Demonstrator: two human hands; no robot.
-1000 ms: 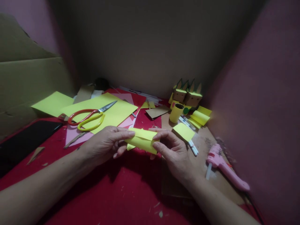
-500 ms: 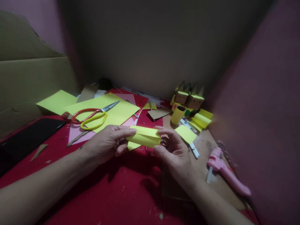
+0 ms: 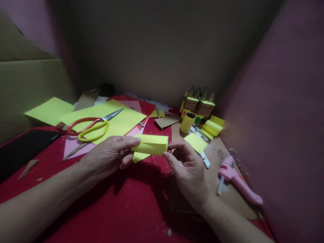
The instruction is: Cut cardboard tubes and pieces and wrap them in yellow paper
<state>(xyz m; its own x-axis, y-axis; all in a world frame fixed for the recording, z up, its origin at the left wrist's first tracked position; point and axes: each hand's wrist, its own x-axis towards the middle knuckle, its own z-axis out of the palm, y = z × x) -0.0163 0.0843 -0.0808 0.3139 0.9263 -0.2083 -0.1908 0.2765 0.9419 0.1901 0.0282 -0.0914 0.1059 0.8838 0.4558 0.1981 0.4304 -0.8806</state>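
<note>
A rolled piece of yellow paper (image 3: 153,145) is held level above the red cloth, its overlapping edge running along the upper side. My left hand (image 3: 113,152) pinches its left end, thumb on top and fingers beneath. At the right end, the thumb and forefinger of my right hand (image 3: 186,165) press on the rim of the roll. Just under the roll's left part a yellow flap shows; whether it belongs to the roll I cannot tell. Scissors (image 3: 95,126) with red and yellow handles lie on a yellow sheet (image 3: 129,118) beyond my left hand.
A pink glue gun (image 3: 235,177) rests on cardboard (image 3: 212,179) at the right. Behind are a yellow tube (image 3: 187,123), cardboard figures with pointed ears (image 3: 199,103), markers (image 3: 205,160) and folded yellow paper (image 3: 214,126). A black flat object (image 3: 30,148) lies at the left.
The fingers of my right hand have shifted from over the roll's right part to its end rim. The whole view has moved slightly, so things on the table appear further left.
</note>
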